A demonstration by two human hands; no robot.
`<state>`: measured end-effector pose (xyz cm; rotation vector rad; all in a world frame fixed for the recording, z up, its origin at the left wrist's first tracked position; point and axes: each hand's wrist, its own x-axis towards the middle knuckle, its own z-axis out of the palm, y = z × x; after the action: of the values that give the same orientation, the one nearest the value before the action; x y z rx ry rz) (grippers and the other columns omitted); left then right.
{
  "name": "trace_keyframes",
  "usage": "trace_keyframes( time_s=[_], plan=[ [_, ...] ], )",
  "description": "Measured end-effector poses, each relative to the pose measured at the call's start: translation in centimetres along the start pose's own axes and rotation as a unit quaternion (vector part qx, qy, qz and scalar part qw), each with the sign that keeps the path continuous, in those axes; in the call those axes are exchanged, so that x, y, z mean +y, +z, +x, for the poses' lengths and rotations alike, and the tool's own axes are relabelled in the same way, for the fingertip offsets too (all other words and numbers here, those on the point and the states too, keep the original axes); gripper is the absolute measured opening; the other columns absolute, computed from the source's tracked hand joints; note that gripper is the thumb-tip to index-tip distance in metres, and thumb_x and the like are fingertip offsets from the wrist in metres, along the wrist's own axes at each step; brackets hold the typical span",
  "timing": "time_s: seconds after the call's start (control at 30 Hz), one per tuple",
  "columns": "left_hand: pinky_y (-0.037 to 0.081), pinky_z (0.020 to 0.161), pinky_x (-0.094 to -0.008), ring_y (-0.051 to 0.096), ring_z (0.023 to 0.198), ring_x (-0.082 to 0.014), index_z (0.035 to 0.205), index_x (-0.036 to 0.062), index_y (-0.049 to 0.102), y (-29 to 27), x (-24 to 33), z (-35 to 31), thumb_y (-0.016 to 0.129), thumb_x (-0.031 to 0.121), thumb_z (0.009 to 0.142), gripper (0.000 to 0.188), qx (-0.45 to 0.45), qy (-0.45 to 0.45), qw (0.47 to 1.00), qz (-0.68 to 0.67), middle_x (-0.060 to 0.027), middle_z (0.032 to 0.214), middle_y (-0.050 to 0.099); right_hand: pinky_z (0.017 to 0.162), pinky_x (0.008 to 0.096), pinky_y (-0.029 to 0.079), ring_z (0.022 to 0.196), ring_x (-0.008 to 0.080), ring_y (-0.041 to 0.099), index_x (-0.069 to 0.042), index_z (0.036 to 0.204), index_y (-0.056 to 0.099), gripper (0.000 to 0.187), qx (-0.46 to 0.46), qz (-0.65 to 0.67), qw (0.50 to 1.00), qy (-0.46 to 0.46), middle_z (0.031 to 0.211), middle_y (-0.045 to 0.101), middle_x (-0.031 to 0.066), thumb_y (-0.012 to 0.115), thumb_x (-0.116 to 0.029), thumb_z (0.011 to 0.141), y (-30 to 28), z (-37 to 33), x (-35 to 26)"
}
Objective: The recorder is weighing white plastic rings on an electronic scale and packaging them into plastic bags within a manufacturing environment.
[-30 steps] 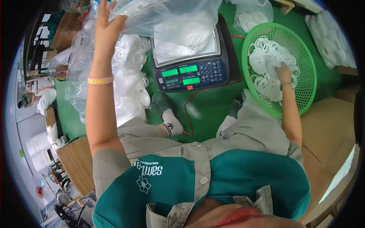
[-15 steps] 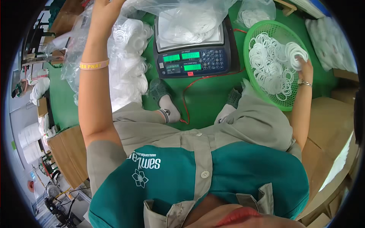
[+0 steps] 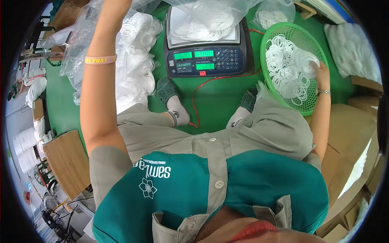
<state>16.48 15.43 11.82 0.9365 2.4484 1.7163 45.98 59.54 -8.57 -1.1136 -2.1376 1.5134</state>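
Observation:
My right hand (image 3: 323, 76) is at the right side of a green plastic basket (image 3: 267, 91). Its fingers are closed on a bunch of thin white rings (image 3: 306, 64), slightly blurred, over many loose white rings (image 3: 279, 67) in the basket. My left arm reaches up to the top edge, where only the back part of my left hand (image 3: 116, 6) shows; its fingers are out of the picture. Near that hand, a clear plastic bag (image 3: 202, 24) holding white rings lies on the pan of a digital scale (image 3: 194, 73) with lit green displays.
Clear bags packed with white rings (image 3: 135, 60) lie left of the scale. Another ring bag (image 3: 273, 16) sits behind the basket. A red cord (image 3: 194, 97) runs over the green floor (image 3: 219, 99) between my feet. Cardboard (image 3: 344, 133) is at my right.
My right hand has lowered slightly with the rings, which now sit closer to the pile in the basket. My left hand has slid farther past the top edge.

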Motion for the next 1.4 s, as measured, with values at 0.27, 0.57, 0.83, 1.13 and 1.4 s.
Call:
trace_keyframes(
  time_s=[0.27, 0.57, 0.83, 1.13, 1.4],
  plan=[
    [0.020, 0.103, -0.0445, 0.018, 0.129, -0.0362, 0.087, 0.0128, 0.068, 1.7, 0.0, 4.9, 0.052, 0.014, 0.069, 0.024, -0.179, 0.167, 0.929, 0.278, -0.0195, 0.139, 0.024, 0.072, 0.0280, 0.048, 0.082, 0.0164, 0.059, 0.006, 0.107, 0.050, 0.028, 0.011, 0.143, 0.988, 0.048, 0.099, 0.060, 0.0104, 0.056, -0.004, 0.081, -0.9, 0.8, -1.5],
    [0.034, 0.096, -0.0407, 0.043, 0.115, -0.0318, 0.098, 0.0093, 0.063, 4.9, 0.1, 9.3, 0.053, 0.014, 0.067, 0.033, -0.224, 0.085, 0.840, 0.487, -0.0145, 0.120, 0.050, 0.089, 0.0311, 0.042, 0.103, 0.0195, 0.053, 0.002, 0.111, 0.047, 0.027, -0.145, 0.247, 0.944, -0.164, 0.110, 0.055, 0.0120, 0.050, -0.008, 0.086, 4.3, -2.1, -25.3],
    [0.046, 0.071, -0.0329, 0.060, 0.081, -0.0281, 0.105, 0.0007, 0.058, 3.3, -0.2, 11.8, 0.044, 0.000, 0.064, 0.044, -0.173, 0.155, 0.942, 0.242, -0.0197, 0.091, 0.062, 0.070, 0.0392, 0.046, 0.076, 0.0356, 0.059, 0.000, 0.087, 0.059, 0.019, -0.001, -0.275, 0.790, -0.548, 0.084, 0.059, 0.0231, 0.051, -0.008, 0.072, 24.8, 0.3, -31.6],
    [0.046, 0.061, -0.0299, 0.057, 0.065, -0.0185, 0.116, 0.0002, 0.053, 1.8, -1.6, 11.2, 0.043, 0.000, 0.065, 0.052, -0.109, 0.087, 0.981, 0.132, -0.0163, 0.091, 0.061, 0.073, 0.0397, 0.048, 0.085, 0.0345, 0.059, 0.000, 0.098, 0.059, 0.039, -0.203, -0.505, 0.748, -0.380, 0.093, 0.061, 0.0212, 0.062, -0.023, 0.067, 29.6, 8.4, -28.4],
    [0.044, 0.061, -0.0255, 0.056, 0.067, -0.0157, 0.121, -0.0027, 0.046, 4.3, -1.6, 9.2, 0.047, 0.000, 0.064, 0.057, -0.180, 0.160, 0.962, 0.126, -0.0159, 0.101, 0.060, 0.051, 0.0372, 0.045, 0.060, 0.0250, 0.059, 0.000, 0.079, 0.058, 0.013, -0.375, 0.001, 0.906, -0.195, 0.066, 0.060, 0.0124, 0.055, -0.011, 0.071, 32.2, 10.7, -24.3]
  ],
)
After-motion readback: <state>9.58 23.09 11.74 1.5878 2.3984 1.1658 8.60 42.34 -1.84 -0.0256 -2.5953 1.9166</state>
